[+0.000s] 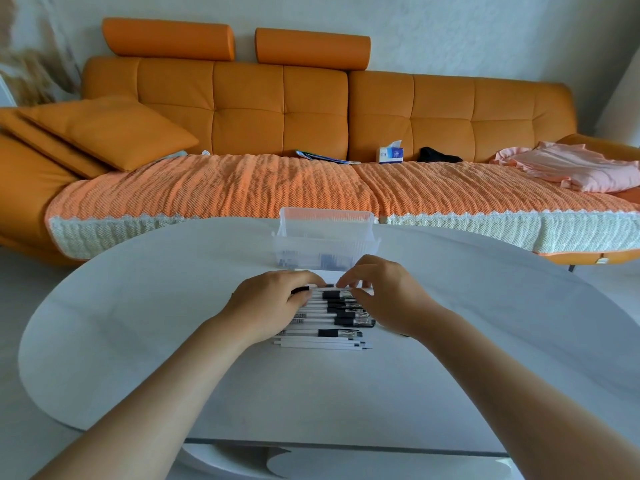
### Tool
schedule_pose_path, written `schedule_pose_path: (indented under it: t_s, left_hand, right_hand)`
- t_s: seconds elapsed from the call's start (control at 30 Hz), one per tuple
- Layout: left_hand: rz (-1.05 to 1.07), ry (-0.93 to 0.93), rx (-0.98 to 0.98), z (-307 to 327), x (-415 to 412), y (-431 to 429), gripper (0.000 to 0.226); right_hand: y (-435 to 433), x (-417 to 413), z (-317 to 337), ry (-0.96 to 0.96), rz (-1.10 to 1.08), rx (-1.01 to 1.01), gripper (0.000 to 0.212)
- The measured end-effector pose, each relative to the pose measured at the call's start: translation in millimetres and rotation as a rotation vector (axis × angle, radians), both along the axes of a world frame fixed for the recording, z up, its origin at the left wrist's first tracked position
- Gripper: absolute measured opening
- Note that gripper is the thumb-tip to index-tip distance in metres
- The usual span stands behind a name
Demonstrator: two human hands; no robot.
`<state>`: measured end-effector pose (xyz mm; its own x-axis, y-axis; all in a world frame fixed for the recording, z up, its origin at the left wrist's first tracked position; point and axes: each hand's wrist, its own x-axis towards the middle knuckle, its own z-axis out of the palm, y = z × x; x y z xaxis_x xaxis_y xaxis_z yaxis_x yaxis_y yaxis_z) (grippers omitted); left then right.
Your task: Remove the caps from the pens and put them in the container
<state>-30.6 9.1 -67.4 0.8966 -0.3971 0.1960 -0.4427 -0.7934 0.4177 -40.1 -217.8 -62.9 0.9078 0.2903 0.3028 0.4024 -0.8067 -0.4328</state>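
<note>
A person's left hand curls round the farthest white, black-gripped plastic pen in a row of pens on the white oval table. The right hand pinches its other end, an uncapping apparently under way. Next, the freed cap goes into the clear plastic container just behind.

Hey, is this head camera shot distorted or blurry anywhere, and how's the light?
Head view: the wide-angle lens bows the table edge and the sofa; the far-left dried grass smears into blur; light is soft and even, no glare; the pens look sharp.
</note>
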Motion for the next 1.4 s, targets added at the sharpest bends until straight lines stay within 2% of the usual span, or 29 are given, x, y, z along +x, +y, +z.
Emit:
schedule_pose_path:
  t_s: [0.13,0.33,0.57,0.8,1.0,1.2,1.4]
  left_hand:
    - [-0.003,-0.002,0.014,0,-1,-2,0.024]
    - [0.041,-0.018,0.031,2,1,0,0.022]
    - [-0.004,-0.047,0.016,2,-8,-14,0.023]
    - [0.014,-0.068,-0.007,1,-6,-23,0.021]
    - [-0.017,-0.061,-0.026,-2,-5,-28,0.017]
    - [-0.053,-0.07,-0.051,-2,-7,-36,0.023]
    - [-0.036,-0.133,-0.1,-1,-3,-42,0.015]
  right_hand:
    - [-1,-2,4,0.052,-0.004,0.062,0.026]
    - [-21,-2,9,0.148,-0.117,0.009,0.01]
    - [-6,-7,8,0.128,-0.021,0.138,0.02]
    - [-2,-6,2,0.143,0.022,0.235,0.039]
    - [-9,-7,2,0.144,-0.069,0.192,0.011]
    - [-9,-9,3,0.139,-0.043,0.221,0.008]
    - [-22,-10,10,0.098,-0.051,0.165,0.005]
